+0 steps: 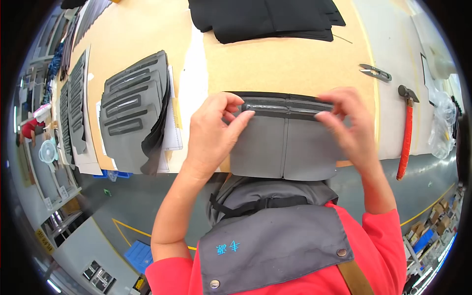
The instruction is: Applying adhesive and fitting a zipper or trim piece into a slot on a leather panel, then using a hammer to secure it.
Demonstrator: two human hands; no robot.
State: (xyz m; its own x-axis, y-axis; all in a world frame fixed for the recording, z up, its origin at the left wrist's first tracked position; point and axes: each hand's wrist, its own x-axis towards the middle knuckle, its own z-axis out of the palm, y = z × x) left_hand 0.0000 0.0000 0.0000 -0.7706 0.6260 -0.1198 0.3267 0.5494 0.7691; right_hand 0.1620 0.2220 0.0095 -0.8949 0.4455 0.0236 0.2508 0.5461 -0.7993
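A grey fabric panel [258,142] with a seam down its middle lies at the table's near edge in front of me. Along its top runs a narrow dark strip [300,111] with a shiny line in it. My left hand [216,125] pinches the panel at the strip's left end, thumb below and index finger above. At the right end my right hand [351,125] does the same, a little blurred by motion. The panel's upper edge shows black behind the strip.
Left of me lies a stack of grey panels with dark frames [132,98]. Black fabric pieces [265,19] lie at the far side. Thread snips [376,73] and a red-handled hammer [405,132] rest on the right, beside crumpled clear plastic [442,118].
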